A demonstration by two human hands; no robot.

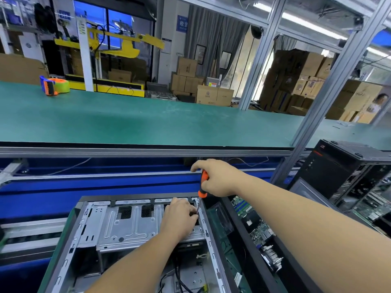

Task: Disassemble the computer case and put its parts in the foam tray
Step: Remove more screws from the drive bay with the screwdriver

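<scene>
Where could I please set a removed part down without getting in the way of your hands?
The green shelf above is bare from the tape dispenser rightward to the aluminium post. It is crowded at the open computer case, where the left hand and the right hand with the screwdriver work.

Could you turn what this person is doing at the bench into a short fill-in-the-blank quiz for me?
1. The right hand grips a screwdriver whose handle is black and ____.
2. The left hand rests inside the open computer ____.
3. The tape dispenser sits on the ____ bench top.
4. Brown cardboard ____ are stacked in the background.

Missing words: orange; case; green; boxes
</scene>
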